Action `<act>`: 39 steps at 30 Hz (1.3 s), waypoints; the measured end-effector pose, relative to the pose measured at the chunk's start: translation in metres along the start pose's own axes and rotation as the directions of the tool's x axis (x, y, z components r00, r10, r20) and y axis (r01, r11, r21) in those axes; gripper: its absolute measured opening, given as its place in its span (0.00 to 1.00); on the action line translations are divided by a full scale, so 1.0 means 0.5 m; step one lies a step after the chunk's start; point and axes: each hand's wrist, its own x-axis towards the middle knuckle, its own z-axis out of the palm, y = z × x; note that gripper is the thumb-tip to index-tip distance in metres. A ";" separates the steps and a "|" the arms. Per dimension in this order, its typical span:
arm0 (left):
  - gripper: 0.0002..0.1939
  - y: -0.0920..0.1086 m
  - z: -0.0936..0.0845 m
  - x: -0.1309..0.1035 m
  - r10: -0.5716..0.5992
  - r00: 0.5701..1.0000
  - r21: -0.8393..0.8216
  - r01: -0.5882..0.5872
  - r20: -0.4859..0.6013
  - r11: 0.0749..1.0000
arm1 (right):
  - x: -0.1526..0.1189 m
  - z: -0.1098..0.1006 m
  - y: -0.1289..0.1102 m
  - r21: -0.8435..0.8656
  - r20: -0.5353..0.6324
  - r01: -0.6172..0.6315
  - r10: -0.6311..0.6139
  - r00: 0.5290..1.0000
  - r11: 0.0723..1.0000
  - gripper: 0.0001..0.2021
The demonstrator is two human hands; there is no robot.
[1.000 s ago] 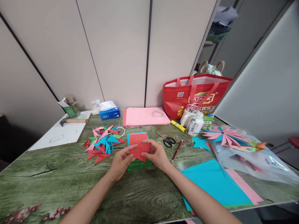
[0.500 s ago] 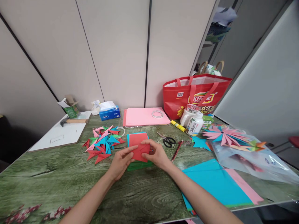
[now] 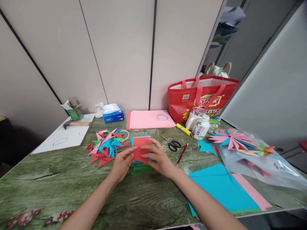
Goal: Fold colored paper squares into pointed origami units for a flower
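Observation:
A small piece of red paper [image 3: 138, 155] is in front of me, over a stack of coloured squares. My left hand [image 3: 122, 163] pinches its left edge between thumb and index finger. Fingers apart, my right hand [image 3: 159, 158] lies over the right side of the red paper and hides part of it. The stack shows a blue edge [image 3: 132, 140] at the back and green paper [image 3: 141, 169] at the front. Where the held piece ends and the stack's red top begins is hard to make out. Left of my hands lies a pile of folded paper points [image 3: 107, 145].
Scissors [image 3: 173, 144], a red pencil [image 3: 182, 155] and a glue stick [image 3: 183, 129] lie to the right. Blue sheets [image 3: 218, 188] lie at the front right. Pink paper [image 3: 144, 119], a tissue box [image 3: 113, 116] and a red bag [image 3: 178, 100] stand behind; a hammer [image 3: 78, 124] lies left.
The fingers of my right hand have spread from a pinch and moved over the paper. The raised folded flap on the red piece no longer shows; the paper looks flat.

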 end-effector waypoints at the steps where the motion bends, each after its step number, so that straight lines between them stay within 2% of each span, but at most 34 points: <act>1: 0.17 -0.002 0.000 -0.001 0.000 1.000 0.011 0.000 0.013 1.000 | 0.001 0.000 0.001 0.020 -0.007 -0.003 0.003 1.000 1.000 0.10; 4: 0.17 -0.007 0.003 -0.003 0.002 0.999 0.049 -0.004 0.046 0.999 | 0.005 -0.001 -0.003 0.083 -0.020 -0.060 0.062 0.998 0.995 0.05; 6: 0.16 -0.012 0.005 -0.005 -0.002 0.996 0.056 -0.003 0.084 0.998 | 0.008 -0.001 -0.011 0.126 -0.047 -0.130 0.137 0.989 0.983 0.01; 7: 0.16 -0.014 0.006 -0.006 -0.005 0.994 0.055 -0.001 0.106 0.998 | 0.009 0.000 -0.015 0.152 -0.067 -0.176 0.187 0.980 0.973 0.03; 11: 0.17 -0.017 0.007 -0.008 0.002 0.993 0.055 -0.009 0.122 0.998 | 0.009 0.012 -0.027 0.306 -0.107 -0.374 0.422 0.900 0.875 0.05; 14: 0.18 -0.014 0.008 -0.010 -0.001 0.996 0.079 -0.007 0.093 0.997 | 0.007 0.023 -0.025 0.396 -0.090 -0.457 0.529 0.844 0.796 0.03; 17: 0.19 -0.010 0.008 -0.011 -0.004 0.995 0.087 -0.004 0.099 0.996 | 0.005 0.028 -0.019 0.431 -0.092 -0.467 0.553 0.828 0.772 0.03; 22: 0.20 -0.013 0.005 -0.008 0.048 0.988 0.159 -0.072 0.148 0.985 | 0.001 0.033 -0.009 0.504 -0.100 -0.465 0.584 0.806 0.728 0.04; 27: 0.21 -0.016 0.006 -0.006 0.055 0.990 0.176 -0.077 0.127 0.981 | 0.001 0.035 -0.008 0.533 -0.087 -0.478 0.607 0.790 0.698 0.06; 35: 0.21 -0.025 0.000 -0.004 0.063 0.983 0.149 -0.090 0.173 0.985 | 0.005 0.024 -0.010 0.690 -0.056 -0.415 0.615 0.787 0.593 0.16; 39: 0.20 -0.029 -0.004 -0.002 0.066 0.984 0.119 -0.087 0.167 0.989 | 0.007 0.020 -0.011 0.680 -0.059 -0.402 0.592 0.804 0.613 0.14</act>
